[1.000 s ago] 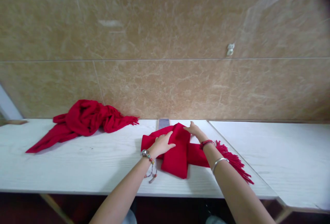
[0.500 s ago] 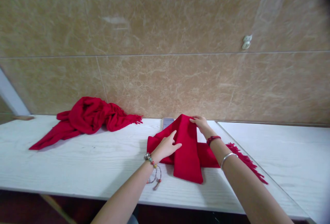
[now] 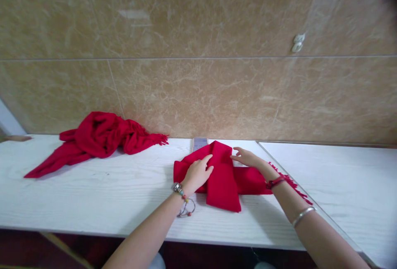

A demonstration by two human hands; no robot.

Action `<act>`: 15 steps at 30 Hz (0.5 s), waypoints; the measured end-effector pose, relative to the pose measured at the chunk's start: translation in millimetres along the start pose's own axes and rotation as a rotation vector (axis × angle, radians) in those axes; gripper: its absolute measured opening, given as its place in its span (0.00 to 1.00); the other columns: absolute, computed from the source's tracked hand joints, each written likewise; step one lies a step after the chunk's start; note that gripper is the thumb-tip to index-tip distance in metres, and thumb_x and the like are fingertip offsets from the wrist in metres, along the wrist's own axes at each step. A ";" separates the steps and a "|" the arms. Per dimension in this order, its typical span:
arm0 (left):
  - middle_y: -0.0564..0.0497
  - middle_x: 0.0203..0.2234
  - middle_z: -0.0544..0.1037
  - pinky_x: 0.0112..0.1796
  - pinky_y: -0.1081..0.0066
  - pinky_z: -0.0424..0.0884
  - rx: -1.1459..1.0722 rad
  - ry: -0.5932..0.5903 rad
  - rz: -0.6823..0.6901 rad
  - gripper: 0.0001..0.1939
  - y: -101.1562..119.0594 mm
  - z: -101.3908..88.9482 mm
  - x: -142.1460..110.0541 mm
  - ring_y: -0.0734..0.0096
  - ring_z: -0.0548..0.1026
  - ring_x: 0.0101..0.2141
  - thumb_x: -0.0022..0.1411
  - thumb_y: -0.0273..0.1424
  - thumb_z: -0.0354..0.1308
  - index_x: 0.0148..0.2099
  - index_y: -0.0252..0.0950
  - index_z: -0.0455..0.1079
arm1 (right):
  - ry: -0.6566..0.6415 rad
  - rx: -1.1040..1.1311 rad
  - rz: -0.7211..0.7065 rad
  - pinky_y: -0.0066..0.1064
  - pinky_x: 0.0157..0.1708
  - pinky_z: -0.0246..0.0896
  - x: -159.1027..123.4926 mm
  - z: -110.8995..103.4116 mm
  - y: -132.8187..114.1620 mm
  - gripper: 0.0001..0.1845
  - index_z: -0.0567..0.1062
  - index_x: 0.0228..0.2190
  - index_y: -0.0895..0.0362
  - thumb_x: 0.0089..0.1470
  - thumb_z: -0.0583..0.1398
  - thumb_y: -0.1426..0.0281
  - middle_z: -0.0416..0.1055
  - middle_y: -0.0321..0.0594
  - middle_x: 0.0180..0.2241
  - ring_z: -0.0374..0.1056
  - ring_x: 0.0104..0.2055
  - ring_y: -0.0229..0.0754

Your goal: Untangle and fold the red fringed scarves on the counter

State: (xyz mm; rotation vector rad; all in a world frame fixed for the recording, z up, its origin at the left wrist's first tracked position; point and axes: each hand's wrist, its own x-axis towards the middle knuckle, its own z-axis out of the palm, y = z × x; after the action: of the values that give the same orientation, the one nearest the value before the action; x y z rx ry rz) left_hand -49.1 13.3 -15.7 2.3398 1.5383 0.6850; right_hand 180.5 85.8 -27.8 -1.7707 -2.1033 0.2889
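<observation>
A red scarf (image 3: 222,186) lies folded over itself on the white table, one band crossing another, with its fringe spread out to the right. My left hand (image 3: 198,174) rests on the left part of the folds, fingers extended and apart. Beside the upper right edge of the upright band is my right hand (image 3: 246,157), its fingers parted and holding nothing; whether a fingertip still touches the cloth I cannot tell. Part of the scarf's right end is hidden behind my right forearm.
A second red scarf (image 3: 102,134) lies crumpled at the left against the tiled wall (image 3: 186,95). A small grey-blue flat item (image 3: 200,142) sits behind the folded scarf. The white table (image 3: 93,203) has a seam at right. A cat-shaped hook (image 3: 298,43) is on the wall.
My right hand has come off the top of the fold and shifted right, fingers opening. The folded band's top has settled lower. My left hand stays on the scarf; the view has tilted slightly.
</observation>
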 end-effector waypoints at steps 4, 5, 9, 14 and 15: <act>0.45 0.38 0.74 0.43 0.67 0.65 0.189 -0.010 -0.004 0.17 8.3 -4.3 -4.0 0.64 0.71 0.40 0.63 0.30 0.44 0.50 0.37 0.67 | -0.168 -0.149 -0.116 0.33 0.39 0.62 -48.9 -19.0 6.8 0.17 0.73 0.41 0.58 0.52 0.54 0.63 0.74 0.47 0.37 0.70 0.39 0.45; 0.44 0.39 0.74 0.43 0.65 0.65 0.240 -0.005 -0.006 0.17 12.0 -6.1 -5.0 0.63 0.71 0.40 0.63 0.30 0.43 0.49 0.37 0.68 | -0.174 -0.187 -0.148 0.35 0.39 0.62 -58.2 -22.2 7.1 0.17 0.74 0.40 0.58 0.53 0.54 0.63 0.74 0.48 0.38 0.69 0.40 0.46; 0.43 0.52 0.66 0.49 0.57 0.59 0.326 0.053 0.108 0.16 29.2 -9.2 -3.7 0.57 0.64 0.51 0.64 0.34 0.44 0.48 0.38 0.69 | -0.153 -0.247 -0.198 0.36 0.39 0.62 -78.3 -26.9 5.0 0.15 0.74 0.37 0.59 0.54 0.52 0.64 0.73 0.49 0.38 0.69 0.39 0.47; 0.50 0.58 0.58 0.54 0.46 0.46 0.228 -0.242 0.172 0.21 34.5 4.2 11.7 0.57 0.51 0.59 0.64 0.42 0.41 0.57 0.44 0.59 | -0.165 -0.211 -0.196 0.35 0.38 0.61 -88.7 -35.0 -1.1 0.13 0.73 0.37 0.60 0.54 0.52 0.68 0.74 0.50 0.37 0.69 0.39 0.46; 0.50 0.58 0.58 0.53 0.45 0.45 0.215 -0.279 0.157 0.22 32.0 7.1 14.9 0.57 0.51 0.59 0.64 0.43 0.39 0.58 0.45 0.57 | -0.184 -0.188 -0.202 0.34 0.38 0.61 -92.3 -39.5 -2.8 0.13 0.73 0.37 0.60 0.54 0.52 0.69 0.74 0.49 0.37 0.69 0.39 0.46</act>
State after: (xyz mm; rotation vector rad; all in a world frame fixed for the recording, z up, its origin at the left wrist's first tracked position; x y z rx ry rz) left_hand -15.2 14.2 -3.5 2.6012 1.3742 0.2168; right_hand 207.0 -8.3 -4.7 -1.6681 -2.4920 0.2113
